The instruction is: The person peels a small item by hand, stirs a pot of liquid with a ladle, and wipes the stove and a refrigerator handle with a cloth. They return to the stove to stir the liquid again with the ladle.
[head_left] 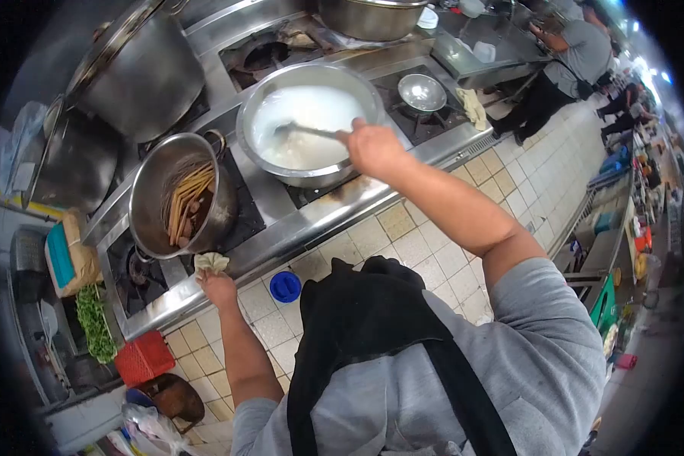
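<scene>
**Stirring a white pot at a steel stove**

The left hand (pixel 219 289) is clenching a cloth (pixel 211 263) at the stove's front edge (pixel 296 239), beside a pot of sticks (pixel 178 194). The right hand (pixel 374 148) is gripping a ladle (pixel 305 131) inside the pot of white liquid (pixel 309 125). Open tiled floor (pixel 539 175) is running rightward toward a co-worker (pixel 566 64).

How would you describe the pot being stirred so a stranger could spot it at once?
Start at the long steel stove. The pot is the wide one at its front middle, under the right hand. Unlike the neighbouring pot of sticks, it holds white liquid.
</scene>
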{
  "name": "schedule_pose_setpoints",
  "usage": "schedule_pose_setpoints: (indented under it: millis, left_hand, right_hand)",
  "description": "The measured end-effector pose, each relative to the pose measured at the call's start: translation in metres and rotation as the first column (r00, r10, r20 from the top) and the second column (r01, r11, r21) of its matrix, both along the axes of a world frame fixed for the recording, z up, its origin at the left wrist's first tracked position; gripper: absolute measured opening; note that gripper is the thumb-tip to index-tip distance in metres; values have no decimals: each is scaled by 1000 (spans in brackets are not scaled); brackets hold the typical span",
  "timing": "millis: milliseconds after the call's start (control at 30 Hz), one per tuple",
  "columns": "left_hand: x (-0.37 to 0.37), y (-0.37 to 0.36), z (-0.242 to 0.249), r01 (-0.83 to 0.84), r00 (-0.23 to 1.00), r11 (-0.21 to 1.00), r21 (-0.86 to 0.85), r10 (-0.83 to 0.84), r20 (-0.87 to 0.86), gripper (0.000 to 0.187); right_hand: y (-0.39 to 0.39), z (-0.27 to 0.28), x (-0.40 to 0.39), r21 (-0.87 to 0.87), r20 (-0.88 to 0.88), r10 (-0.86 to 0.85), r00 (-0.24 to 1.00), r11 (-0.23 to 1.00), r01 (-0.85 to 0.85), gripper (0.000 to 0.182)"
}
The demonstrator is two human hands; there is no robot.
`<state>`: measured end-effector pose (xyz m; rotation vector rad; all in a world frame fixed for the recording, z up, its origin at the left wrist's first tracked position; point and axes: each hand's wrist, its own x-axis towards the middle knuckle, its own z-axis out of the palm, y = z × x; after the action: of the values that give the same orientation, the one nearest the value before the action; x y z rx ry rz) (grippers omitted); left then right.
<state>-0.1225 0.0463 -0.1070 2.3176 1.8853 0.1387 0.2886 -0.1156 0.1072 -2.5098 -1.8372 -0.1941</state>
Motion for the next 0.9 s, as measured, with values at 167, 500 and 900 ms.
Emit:
schedule_pose_setpoints:
  millis: [167, 500, 900]
  left_hand:
    - [-3, 1, -9, 28, 999, 995, 91, -31, 25, 45]
    - [4, -3, 4, 22, 997, 999, 31, -19, -68, 46]
    - [5, -3, 2, -7, 1000, 999, 44, 9, -29, 45]
  right_hand:
    - [3, -1, 46, -4, 18, -86, 996, 996, 86, 21]
    - [-31, 72, 82, -261, -356, -42, 934, 964, -56, 31]
    - [-25, 85, 1, -291, -150, 71, 986, 950, -113, 26]
